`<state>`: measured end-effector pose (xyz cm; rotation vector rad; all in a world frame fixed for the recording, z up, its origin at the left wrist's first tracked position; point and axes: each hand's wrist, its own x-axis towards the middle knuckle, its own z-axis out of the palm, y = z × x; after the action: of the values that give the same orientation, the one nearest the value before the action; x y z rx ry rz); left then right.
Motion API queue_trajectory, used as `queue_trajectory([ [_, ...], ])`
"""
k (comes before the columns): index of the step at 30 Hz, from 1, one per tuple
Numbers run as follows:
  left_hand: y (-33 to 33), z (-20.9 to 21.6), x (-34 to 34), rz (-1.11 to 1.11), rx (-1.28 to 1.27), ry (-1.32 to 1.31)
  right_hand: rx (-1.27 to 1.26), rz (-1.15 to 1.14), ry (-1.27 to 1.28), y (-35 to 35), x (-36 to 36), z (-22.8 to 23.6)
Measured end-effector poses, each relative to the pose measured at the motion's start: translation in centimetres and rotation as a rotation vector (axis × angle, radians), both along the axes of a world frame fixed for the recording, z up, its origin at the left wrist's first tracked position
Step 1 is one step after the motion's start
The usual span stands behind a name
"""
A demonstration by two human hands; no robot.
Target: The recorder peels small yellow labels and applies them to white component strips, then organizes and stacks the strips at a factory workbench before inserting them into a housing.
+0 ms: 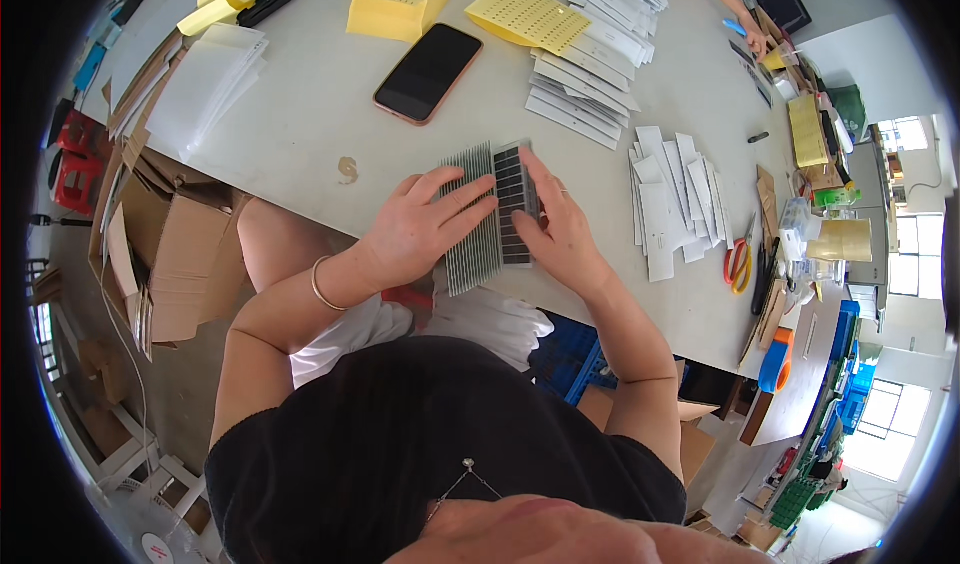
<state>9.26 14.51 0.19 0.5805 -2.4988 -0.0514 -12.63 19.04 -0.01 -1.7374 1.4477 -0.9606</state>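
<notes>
At the table's front edge lies a row of many thin grey-green strips (462, 254), packed side by side like fins. Next to it, on the right, is a long narrow piece (510, 179) with a ladder of dark rectangles in a pale frame. My left hand (425, 214) lies across the strips with its fingers stretched out, the tips reaching the ladder-like piece. My right hand (560, 229) holds that piece along its right side, thumb on its face and fingers along the edge. The undersides of both things are hidden.
A phone (428, 74) lies beyond my hands. Yellow printed pads (527, 16) and white strip piles (660, 199) stand behind and to the right. Scissors (740, 267) and a tape roll (776, 359) lie at the right. Another person's hand (755, 39) shows at the far right.
</notes>
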Motion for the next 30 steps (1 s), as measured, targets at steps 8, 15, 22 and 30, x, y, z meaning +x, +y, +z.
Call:
queue_trajectory([
  [8,0.2,-0.4,0.0,-0.014,0.038,0.081,-0.027,-0.05,0.267,0.3,1.6,1.4],
  [15,0.3,-0.5,0.2,0.013,0.018,0.06,-0.011,-0.034,0.223,0.2,1.2,1.3],
  [22,0.4,-0.6,0.2,0.016,0.018,0.066,0.003,-0.036,0.207,0.2,1.3,1.4],
  [30,0.3,-0.5,0.2,0.024,0.031,0.076,-0.02,-0.033,0.242,0.2,1.2,1.0],
])
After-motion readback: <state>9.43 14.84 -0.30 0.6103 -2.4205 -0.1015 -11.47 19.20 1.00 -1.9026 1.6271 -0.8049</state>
